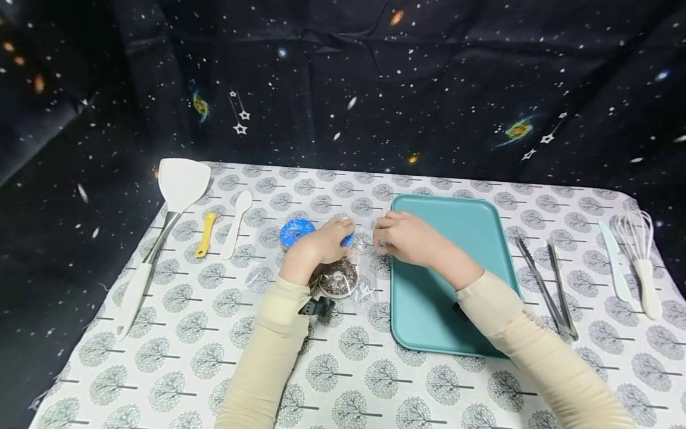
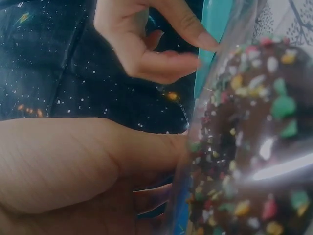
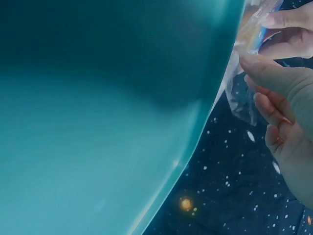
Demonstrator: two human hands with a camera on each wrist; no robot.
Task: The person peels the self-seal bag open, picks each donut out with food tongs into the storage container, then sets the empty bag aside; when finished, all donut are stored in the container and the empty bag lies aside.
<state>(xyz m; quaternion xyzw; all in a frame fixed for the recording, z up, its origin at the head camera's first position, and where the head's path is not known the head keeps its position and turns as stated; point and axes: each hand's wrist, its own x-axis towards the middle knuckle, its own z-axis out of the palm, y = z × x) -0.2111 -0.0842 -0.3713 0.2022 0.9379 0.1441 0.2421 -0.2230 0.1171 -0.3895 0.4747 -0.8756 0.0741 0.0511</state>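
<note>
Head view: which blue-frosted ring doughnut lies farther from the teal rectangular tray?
The leftmost blue-frosted doughnut, its hole visible; the other blue-frosted doughnut is nearer the teal rectangular tray, partly covered by the left hand.

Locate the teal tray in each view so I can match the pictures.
Head: the teal tray lies right of centre, in the middle to lower part.
Left wrist: only a narrow strip shows, at the top, right of centre.
Right wrist: it fills most of the left side.
Shared landmark: the right hand, near the tray's edge.
</note>
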